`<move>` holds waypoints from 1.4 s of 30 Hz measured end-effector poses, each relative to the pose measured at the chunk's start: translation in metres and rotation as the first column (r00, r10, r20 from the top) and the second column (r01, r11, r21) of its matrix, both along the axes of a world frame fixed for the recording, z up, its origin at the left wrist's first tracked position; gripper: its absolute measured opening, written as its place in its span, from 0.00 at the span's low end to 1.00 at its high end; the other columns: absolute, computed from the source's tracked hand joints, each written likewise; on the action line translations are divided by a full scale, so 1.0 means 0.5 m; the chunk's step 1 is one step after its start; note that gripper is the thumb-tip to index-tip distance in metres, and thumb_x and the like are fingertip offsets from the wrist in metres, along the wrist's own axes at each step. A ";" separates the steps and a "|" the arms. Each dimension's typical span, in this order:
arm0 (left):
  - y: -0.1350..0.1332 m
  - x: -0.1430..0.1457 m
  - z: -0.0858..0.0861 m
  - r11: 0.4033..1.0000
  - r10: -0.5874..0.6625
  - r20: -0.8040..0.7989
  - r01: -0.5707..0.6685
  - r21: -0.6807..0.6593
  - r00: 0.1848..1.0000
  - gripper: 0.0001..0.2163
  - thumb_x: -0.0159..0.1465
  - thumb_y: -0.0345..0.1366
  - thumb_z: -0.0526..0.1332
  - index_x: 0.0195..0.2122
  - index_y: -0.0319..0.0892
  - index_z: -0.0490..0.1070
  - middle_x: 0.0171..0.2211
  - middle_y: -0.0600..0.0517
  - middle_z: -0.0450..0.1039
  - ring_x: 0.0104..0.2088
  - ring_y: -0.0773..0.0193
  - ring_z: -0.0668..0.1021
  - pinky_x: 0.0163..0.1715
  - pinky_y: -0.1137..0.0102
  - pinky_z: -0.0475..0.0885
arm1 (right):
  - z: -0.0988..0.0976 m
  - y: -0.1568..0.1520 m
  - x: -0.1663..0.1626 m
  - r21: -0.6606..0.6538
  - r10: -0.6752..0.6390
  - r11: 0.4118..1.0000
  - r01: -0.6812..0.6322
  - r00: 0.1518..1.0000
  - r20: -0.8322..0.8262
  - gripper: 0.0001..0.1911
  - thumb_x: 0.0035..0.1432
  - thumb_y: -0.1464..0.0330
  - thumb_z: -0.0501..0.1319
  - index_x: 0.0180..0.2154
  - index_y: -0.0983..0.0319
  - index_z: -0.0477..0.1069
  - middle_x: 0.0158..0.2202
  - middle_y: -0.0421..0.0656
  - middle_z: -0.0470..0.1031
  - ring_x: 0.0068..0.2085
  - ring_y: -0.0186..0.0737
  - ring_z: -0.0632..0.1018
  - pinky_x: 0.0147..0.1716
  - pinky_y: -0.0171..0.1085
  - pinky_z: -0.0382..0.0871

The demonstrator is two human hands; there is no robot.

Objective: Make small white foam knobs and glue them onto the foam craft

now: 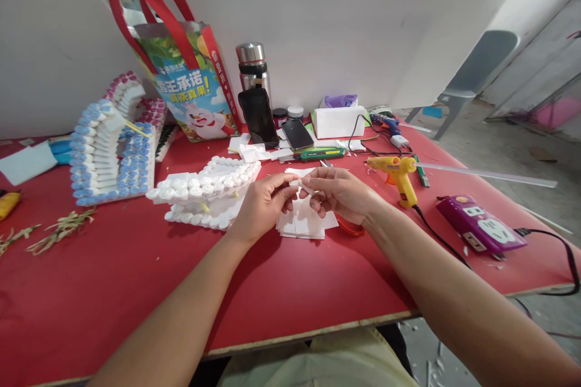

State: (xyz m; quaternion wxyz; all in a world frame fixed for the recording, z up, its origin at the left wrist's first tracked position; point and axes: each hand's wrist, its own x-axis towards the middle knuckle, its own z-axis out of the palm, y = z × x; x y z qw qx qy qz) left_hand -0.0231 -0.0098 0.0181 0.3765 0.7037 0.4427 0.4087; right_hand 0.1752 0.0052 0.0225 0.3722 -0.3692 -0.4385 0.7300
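Observation:
Between my fingertips is a small rolled piece of white paper (307, 190). My left hand (267, 202) pinches one end of it, and my right hand (338, 192) grips the other with curled fingers. Below both hands lies a stack of white paper sheets (302, 225) on the red table (281, 296). Red scissors handles (349, 227) show partly under my right wrist. Just left of my left hand stands a white structure (204, 188) built of rows of rolled paper pieces.
A yellow glue gun (399, 175) with a long clear stick and a purple power strip (483, 224) are at the right. Behind sit a green cutter (320, 154), phones (297, 134), a steel flask (254, 66) and a shopping bag (190, 84). A blue-and-white paper structure (100, 157) stands left.

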 end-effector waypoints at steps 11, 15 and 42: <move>-0.001 0.005 -0.005 0.997 0.020 0.109 -0.011 -0.080 0.994 0.13 0.66 0.43 0.66 0.46 0.41 0.78 0.28 0.53 0.78 0.23 0.68 0.78 0.27 0.73 0.74 | -0.008 -0.014 -0.019 0.375 -0.199 0.921 0.102 0.953 0.229 0.12 0.58 0.62 0.69 0.33 0.63 0.72 0.28 0.42 0.79 0.20 0.33 0.76 0.19 0.34 0.71; -0.005 0.005 -0.008 0.993 0.032 0.153 -0.014 -0.115 0.988 0.13 0.64 0.43 0.67 0.44 0.40 0.77 0.24 0.54 0.76 0.23 0.65 0.79 0.28 0.71 0.76 | -0.011 -0.024 -0.025 0.618 -0.343 0.785 0.032 0.854 0.392 0.06 0.62 0.67 0.63 0.32 0.61 0.70 0.21 0.37 0.74 0.20 0.34 0.76 0.22 0.33 0.68; 0.020 -0.013 -0.016 0.986 -0.055 0.148 0.030 0.166 0.988 0.09 0.63 0.39 0.70 0.43 0.44 0.82 0.41 0.49 0.77 0.35 0.65 0.80 0.34 0.70 0.82 | -0.003 0.000 -0.006 -0.044 -0.050 0.998 0.045 0.991 -0.126 0.11 0.58 0.65 0.72 0.35 0.68 0.77 0.32 0.46 0.80 0.24 0.31 0.78 0.22 0.31 0.77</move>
